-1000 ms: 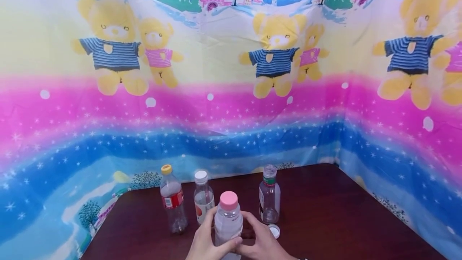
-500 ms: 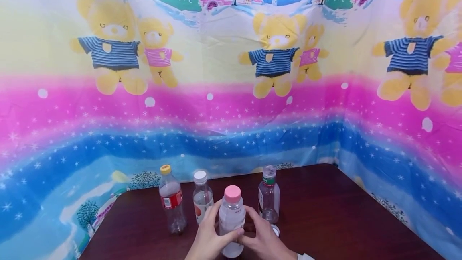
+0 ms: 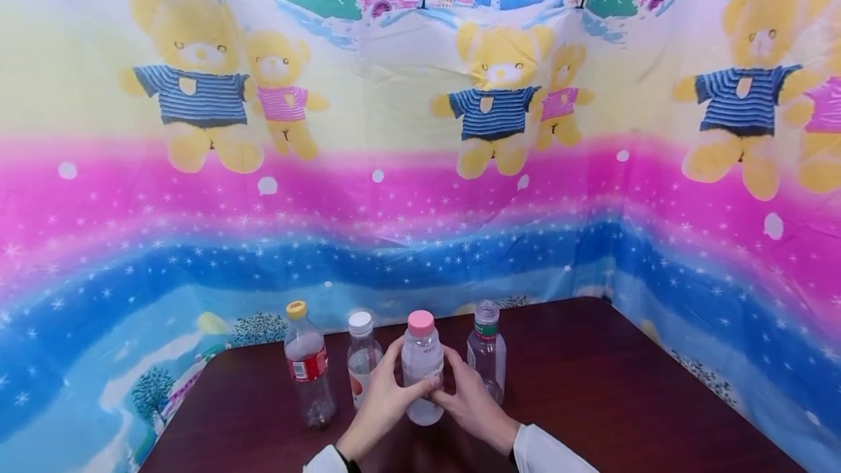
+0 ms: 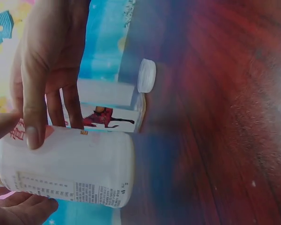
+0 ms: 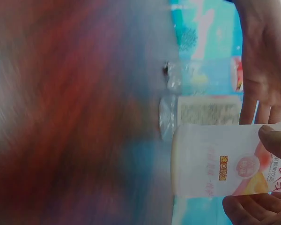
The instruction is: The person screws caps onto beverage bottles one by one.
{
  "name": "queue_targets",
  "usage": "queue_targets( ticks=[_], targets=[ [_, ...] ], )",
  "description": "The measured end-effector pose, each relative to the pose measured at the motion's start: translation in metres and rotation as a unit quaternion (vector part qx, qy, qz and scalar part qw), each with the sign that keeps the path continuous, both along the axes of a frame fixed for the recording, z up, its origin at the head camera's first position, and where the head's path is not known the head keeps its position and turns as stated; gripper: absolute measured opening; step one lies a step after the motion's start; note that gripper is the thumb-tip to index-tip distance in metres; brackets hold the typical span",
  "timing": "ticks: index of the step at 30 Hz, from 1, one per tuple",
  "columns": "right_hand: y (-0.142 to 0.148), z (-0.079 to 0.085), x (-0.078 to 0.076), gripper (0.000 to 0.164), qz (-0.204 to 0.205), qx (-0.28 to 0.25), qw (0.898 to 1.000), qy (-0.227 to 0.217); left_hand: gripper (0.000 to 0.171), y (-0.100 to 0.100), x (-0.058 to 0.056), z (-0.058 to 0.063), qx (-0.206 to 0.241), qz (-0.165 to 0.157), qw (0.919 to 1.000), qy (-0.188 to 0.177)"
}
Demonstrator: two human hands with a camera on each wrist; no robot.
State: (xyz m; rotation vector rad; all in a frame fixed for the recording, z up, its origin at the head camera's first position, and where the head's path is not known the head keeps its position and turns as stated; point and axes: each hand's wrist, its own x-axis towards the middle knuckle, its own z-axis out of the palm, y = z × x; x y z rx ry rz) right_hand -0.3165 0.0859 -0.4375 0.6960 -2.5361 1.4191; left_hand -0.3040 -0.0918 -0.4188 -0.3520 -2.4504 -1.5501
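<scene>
Both my hands grip a white drink bottle with a pink cap (image 3: 423, 367), held upright in the middle of the head view. My left hand (image 3: 382, 396) wraps its left side and my right hand (image 3: 474, 400) its right, thumbs meeting across the front. Printed text and fruit pictures show on the bottle (image 5: 210, 161) in the right wrist view. Just left behind it stands a clear bottle with a white cap (image 3: 361, 325). Near my right hand is a capless clear bottle (image 3: 487, 349); a loose white cap (image 4: 147, 76) lies by its base in the left wrist view.
A clear soda bottle with a yellow cap and red label (image 3: 307, 366) stands farthest left on the dark wooden table (image 3: 591, 378). Behind the table hangs a cloth printed with bears (image 3: 499, 112), which turns a corner at the right.
Both hands have carried the pink-capped bottle forward, away from me, level with the other bottles. My sleeves have come into view. The loose white cap is now hidden in the head view.
</scene>
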Motion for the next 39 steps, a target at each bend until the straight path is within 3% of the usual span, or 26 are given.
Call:
queue_targets(
  ticks=[9, 19, 29, 39],
  targets=[
    [-0.011, -0.006, -0.023, 0.070, -0.017, -0.018, 1.000, -0.018, 0.087, 0.004, -0.022, -0.007, 0.012, 0.015, 0.9998, -0.003],
    [-0.015, -0.015, -0.032, 0.070, -0.019, -0.008, 1.000, -0.009, 0.086, 0.001, -0.034, -0.018, 0.001, 0.010, 0.9999, -0.001],
    [-0.013, -0.015, -0.034, 0.072, -0.029, -0.005, 0.999, -0.024, 0.089, 0.001, -0.039, -0.017, 0.009, -0.010, 0.9996, -0.026],
    [-0.008, -0.016, -0.035, 0.078, -0.020, -0.005, 0.999, -0.026, 0.100, 0.001, -0.035, -0.014, -0.002, 0.005, 0.9999, -0.016]
  ],
)
